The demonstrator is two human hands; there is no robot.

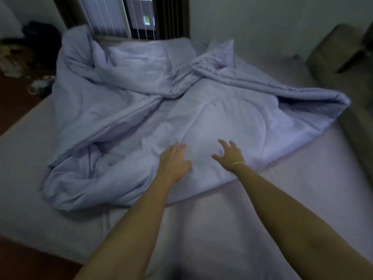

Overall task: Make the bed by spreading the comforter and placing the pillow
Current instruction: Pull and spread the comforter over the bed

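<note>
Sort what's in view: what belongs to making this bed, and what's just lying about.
Job: comforter, bunched up; mattress; left hand and right hand, open over the comforter.

Lying about: clutter on the floor; window; couch.

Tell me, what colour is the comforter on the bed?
The comforter is plain pale lavender-blue, seen in the head view.

Light: dim and bluish, my room is murky.
Source: window [139,17] ahead of me, weak glow.
Sharpness: soft and smeared throughout.
Edges: bowed, corners darker.
</note>
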